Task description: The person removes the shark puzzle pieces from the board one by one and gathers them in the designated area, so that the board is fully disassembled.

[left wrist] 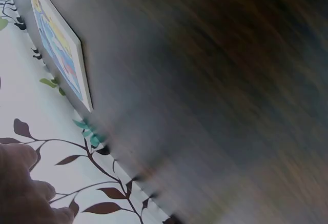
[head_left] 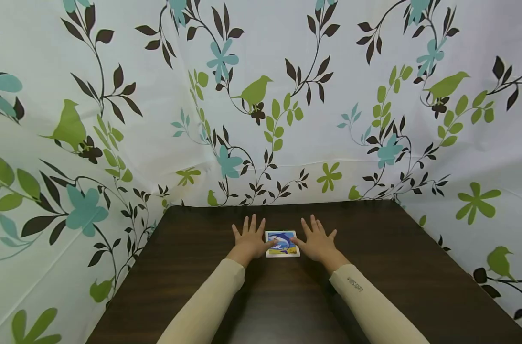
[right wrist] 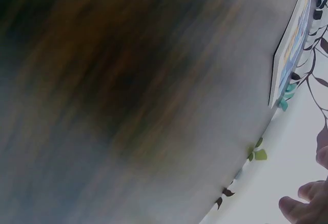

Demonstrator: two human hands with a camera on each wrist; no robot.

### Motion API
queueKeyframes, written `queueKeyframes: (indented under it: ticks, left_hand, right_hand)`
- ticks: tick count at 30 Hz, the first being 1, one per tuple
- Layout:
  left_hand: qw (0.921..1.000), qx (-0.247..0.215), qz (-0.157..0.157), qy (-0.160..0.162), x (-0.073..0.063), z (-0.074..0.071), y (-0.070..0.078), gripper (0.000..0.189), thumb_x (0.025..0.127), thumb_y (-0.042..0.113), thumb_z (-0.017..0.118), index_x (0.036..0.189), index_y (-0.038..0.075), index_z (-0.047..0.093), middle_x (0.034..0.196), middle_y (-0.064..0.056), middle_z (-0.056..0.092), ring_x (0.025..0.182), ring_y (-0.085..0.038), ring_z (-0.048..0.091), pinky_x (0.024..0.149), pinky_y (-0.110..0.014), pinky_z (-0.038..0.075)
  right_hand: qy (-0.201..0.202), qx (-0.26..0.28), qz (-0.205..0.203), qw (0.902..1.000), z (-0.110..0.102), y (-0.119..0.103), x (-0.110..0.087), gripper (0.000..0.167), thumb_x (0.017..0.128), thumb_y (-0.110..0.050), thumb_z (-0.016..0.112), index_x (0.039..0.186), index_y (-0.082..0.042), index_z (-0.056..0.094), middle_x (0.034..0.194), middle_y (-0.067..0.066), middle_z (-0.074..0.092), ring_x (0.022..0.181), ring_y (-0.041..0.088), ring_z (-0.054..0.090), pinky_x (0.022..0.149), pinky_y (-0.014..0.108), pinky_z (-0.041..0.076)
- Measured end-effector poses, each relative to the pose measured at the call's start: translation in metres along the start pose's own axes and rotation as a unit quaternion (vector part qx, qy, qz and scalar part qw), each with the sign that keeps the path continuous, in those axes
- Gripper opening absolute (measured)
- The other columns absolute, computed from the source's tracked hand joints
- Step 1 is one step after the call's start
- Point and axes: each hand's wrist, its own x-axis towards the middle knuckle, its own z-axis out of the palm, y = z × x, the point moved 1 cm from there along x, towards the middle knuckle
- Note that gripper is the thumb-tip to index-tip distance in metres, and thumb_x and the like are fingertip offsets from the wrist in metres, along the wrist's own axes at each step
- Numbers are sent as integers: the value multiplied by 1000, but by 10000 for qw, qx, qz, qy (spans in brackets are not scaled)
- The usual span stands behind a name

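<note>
1. The framed dolphin picture lies flat on the dark worktop, between the two hands; I take it as the clock's centre in the head view.
2. The left hand is at 9 o'clock, with straight fingers spread apart. Its thumb overlaps the white left edge in this view; whether it touches, I cannot tell.
3. The right hand is at 3 o'clock, its fingers also apart. Its thumb overlaps the right edge in the same manner; contact I cannot tell.
4. At 12 o'clock, a short strip of wood leads to the far worktop edge, with the patterned cloth behind it.
5. At 6 o'clock, longer room runs between the sleeves. Beyond the hands, wide wood reaches the side edges.
6. The picture appears at 10 o'clock in the left wrist view, at 2 o'clock in the right one.
</note>
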Motion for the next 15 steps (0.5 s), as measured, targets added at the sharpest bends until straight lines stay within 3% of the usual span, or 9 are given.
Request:
queueKeyframes:
  ticks: [8, 15]
  left_hand:
    - [9999, 29, -142, -3, -1, 1, -14, 90, 91, 74, 45, 161, 24, 17, 169, -8, 2, 155, -34, -2, 118, -69, -2]
    - [9997, 68, -140, -204, -7, -1, -20, 85, 93, 67, 50, 160, 23, 21, 169, -6, 7, 156, -31, 2, 119, -68, 1]
  right_hand:
    - [-106, 123, -205, 9997, 7, -13, 13, 82, 98, -64, 43, 160, -17, 19, 167, 19, 3, 152, 44, 10, 106, 82, -1]
    - [-263, 386, -459, 9979, 15, -23, 25, 72, 102, -51, 47, 158, -10, 27, 166, 17, 15, 152, 40, 17, 112, 76, 10]
